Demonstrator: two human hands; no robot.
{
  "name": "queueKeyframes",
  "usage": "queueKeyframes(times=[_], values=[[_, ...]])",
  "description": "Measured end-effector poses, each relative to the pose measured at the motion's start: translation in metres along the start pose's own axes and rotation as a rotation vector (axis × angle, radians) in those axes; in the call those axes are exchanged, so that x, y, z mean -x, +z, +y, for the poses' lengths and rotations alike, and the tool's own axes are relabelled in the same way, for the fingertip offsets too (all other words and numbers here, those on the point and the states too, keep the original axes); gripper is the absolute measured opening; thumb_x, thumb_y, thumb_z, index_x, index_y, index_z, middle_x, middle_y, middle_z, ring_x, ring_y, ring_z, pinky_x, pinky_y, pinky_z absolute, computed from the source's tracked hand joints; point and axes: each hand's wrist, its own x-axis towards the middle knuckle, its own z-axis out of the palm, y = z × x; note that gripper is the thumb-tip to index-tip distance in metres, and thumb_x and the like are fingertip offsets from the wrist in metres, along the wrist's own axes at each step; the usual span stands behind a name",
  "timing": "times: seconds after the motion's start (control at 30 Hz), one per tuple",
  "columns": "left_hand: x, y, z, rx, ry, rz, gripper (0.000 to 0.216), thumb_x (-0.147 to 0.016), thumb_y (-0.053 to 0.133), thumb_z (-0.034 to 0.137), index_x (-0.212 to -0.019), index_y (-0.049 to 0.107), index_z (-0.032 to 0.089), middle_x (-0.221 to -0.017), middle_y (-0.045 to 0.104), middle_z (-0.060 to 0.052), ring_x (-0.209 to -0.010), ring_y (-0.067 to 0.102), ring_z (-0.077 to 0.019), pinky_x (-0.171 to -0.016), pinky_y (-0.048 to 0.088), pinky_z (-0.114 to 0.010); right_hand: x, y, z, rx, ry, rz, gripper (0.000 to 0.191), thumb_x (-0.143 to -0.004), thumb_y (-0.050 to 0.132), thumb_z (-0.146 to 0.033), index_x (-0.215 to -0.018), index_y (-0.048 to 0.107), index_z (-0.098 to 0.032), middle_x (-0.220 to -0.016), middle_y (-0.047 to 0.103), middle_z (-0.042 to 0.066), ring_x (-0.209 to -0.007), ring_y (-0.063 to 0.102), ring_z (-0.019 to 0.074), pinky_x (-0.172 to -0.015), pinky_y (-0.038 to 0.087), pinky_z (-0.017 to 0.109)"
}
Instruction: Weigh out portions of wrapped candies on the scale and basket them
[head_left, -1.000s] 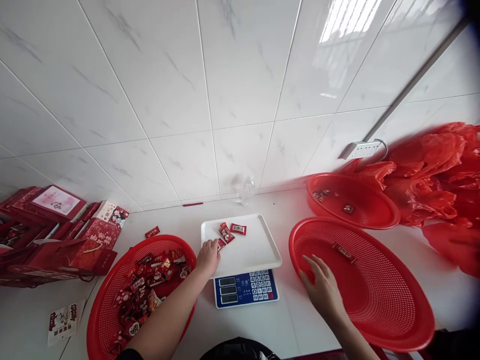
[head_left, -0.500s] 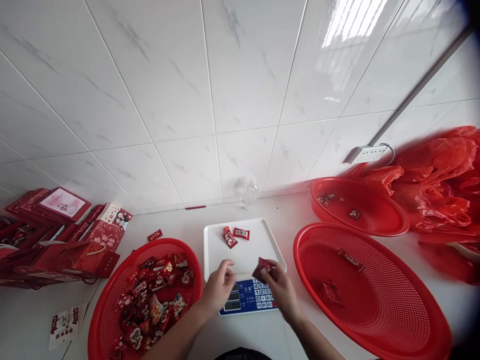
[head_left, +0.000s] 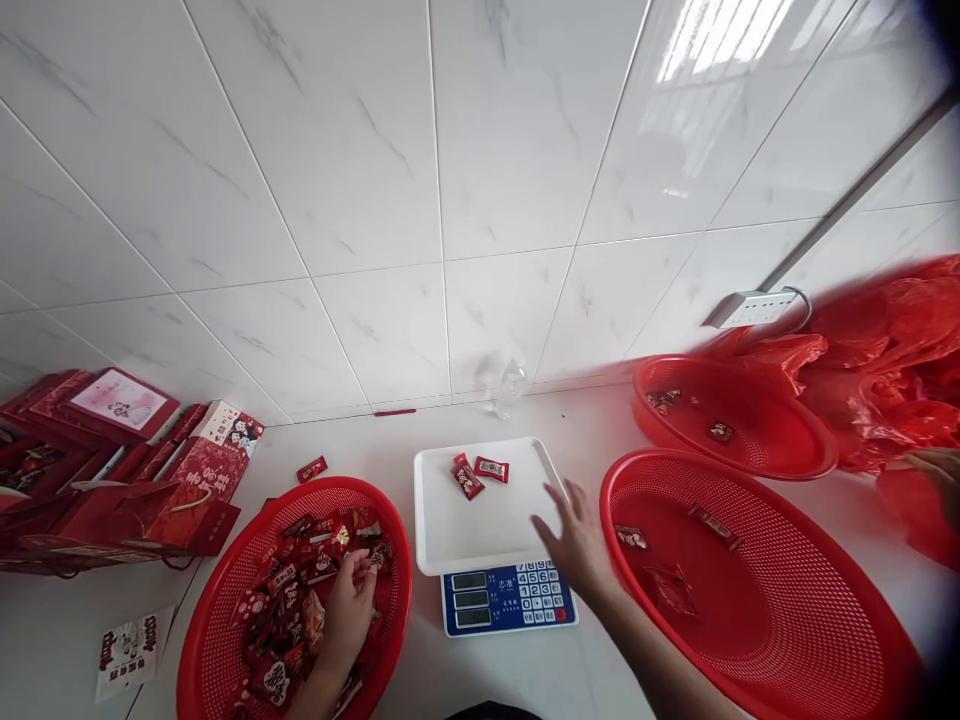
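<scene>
My left hand [head_left: 348,608] is inside the left red basket [head_left: 406,560], over a pile of red-wrapped candies [head_left: 291,628]. Its fingers are bent together at the wrappers; what they hold, if anything, is hidden. Empty and with fingers spread, my right hand [head_left: 577,540] hovers by the right edge of the white scale tray [head_left: 450,545]. Two candy packets lie toward the tray's back: a dark red one [head_left: 466,477] and a smaller red one [head_left: 492,469]. In the large right basket [head_left: 817,560], a candy packet [head_left: 631,537] rests near the left wall.
The blue keypad [head_left: 510,598] of the scale faces me. Behind the large right basket stands another red basket [head_left: 735,410]. Red gift boxes [head_left: 127,470] fill the left, red plastic bags [head_left: 900,360] the right. Part of another person's hand [head_left: 937,465] shows at the right edge.
My right hand has let go of its packet and opened, and a packet now shows in the large right basket. My left hand has moved left from the scale into the candy pile.
</scene>
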Motion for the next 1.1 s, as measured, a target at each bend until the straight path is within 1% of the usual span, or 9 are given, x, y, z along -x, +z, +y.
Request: queueKeyframes(times=[0.17,0.27,0.37,0.53,0.63,0.73,0.83,0.93,1.1], values=[[-0.002,0.006,-0.016,0.045,0.019,-0.028,0.043,-0.068,0.049,0.047,-0.098,0.056,0.017,-0.102,0.063,-0.01,-0.099,0.059,-0.0243,-0.088,0.046,-0.038,-0.048,0.045,-0.077,0.061,-0.1,-0.35,0.056,-0.081,0.042,-0.055,-0.131,0.037,-0.03,-0.148,0.021,0.007,-0.136,0.006,0.0293,-0.105,0.015,0.05],[-0.003,0.003,-0.025,0.04,0.022,-0.007,0.041,-0.068,0.049,0.047,-0.096,0.057,0.018,-0.104,0.064,-0.009,-0.1,0.059,-0.0241,-0.088,0.045,-0.038,-0.067,0.061,-0.093,0.109,-0.134,-0.431,0.058,-0.079,0.044,-0.057,-0.132,0.034,-0.035,-0.148,0.021,0.006,-0.135,0.007,0.0335,-0.102,0.01,0.056],[-0.003,-0.004,-0.032,-0.028,0.007,0.03,0.039,-0.068,0.048,0.047,-0.093,0.058,0.019,-0.103,0.065,-0.009,-0.098,0.059,-0.0252,-0.087,0.045,-0.039,-0.071,0.069,-0.091,0.094,-0.229,-0.418,0.044,-0.083,0.044,-0.047,-0.127,0.042,-0.037,-0.143,0.033,0.003,-0.132,0.019,0.0335,-0.1,0.014,0.059],[-0.001,-0.009,-0.034,-0.131,0.006,0.034,0.034,-0.068,0.047,0.042,-0.09,0.059,0.02,-0.098,0.067,-0.008,-0.096,0.06,-0.0256,-0.087,0.043,-0.039,-0.055,0.065,-0.076,-0.037,-0.333,-0.3,0.031,-0.087,0.037,-0.021,-0.108,0.059,-0.029,-0.115,0.059,0.004,-0.103,0.05,0.0227,-0.085,0.042,0.04],[-0.002,-0.007,-0.031,-0.153,0.017,-0.002,0.031,-0.068,0.048,0.039,-0.089,0.059,0.019,-0.097,0.067,-0.008,-0.097,0.06,-0.0249,-0.088,0.043,-0.038,-0.044,0.052,-0.066,-0.083,-0.303,-0.252,0.032,-0.086,0.035,-0.017,-0.104,0.06,-0.025,-0.113,0.06,0.005,-0.099,0.052,0.0205,-0.083,0.045,0.034],[-0.004,-0.004,-0.03,-0.156,0.052,-0.039,0.031,-0.069,0.048,0.037,-0.09,0.059,0.019,-0.1,0.066,-0.008,-0.099,0.059,-0.0246,-0.087,0.044,-0.038,-0.032,0.028,-0.045,-0.255,-0.248,-0.087,0.028,-0.087,0.037,-0.023,-0.102,0.061,-0.024,-0.109,0.06,0.005,-0.101,0.053,0.0201,-0.087,0.045,0.034],[-0.005,-0.004,-0.037,-0.225,0.106,-0.049,0.03,-0.071,0.046,0.036,-0.092,0.059,0.018,-0.1,0.065,-0.008,-0.1,0.058,-0.0246,-0.086,0.044,-0.038,-0.017,-0.006,-0.007,-0.371,-0.126,0.102,0.027,-0.086,0.04,-0.031,-0.1,0.062,-0.023,-0.107,0.059,0.007,-0.098,0.055,0.0204,-0.085,0.047,0.035],[-0.008,-0.007,-0.046,-0.411,0.194,0.012,0.03,-0.073,0.045,0.031,-0.098,0.057,0.019,-0.107,0.062,-0.008,-0.105,0.055,-0.0247,-0.091,0.041,-0.039,0.003,-0.043,0.037,-0.279,0.066,0.234,0.031,-0.083,0.042,-0.038,-0.1,0.062,-0.023,-0.105,0.06,0.008,-0.099,0.055,0.023,-0.085,0.046,0.04],[-0.015,-0.013,-0.052,-0.712,0.204,-0.011,0.05,-0.072,0.053,0.03,-0.121,0.047,0.018,-0.127,0.051,-0.012,-0.121,0.042,-0.0267,-0.099,0.032,-0.04,0.033,-0.074,0.077,0.019,0.395,0.179,0.057,-0.075,0.048,-0.05,-0.124,0.048,-0.022,-0.138,0.033,0.014,-0.126,0.029,0.0385,-0.095,0.031,0.058]])
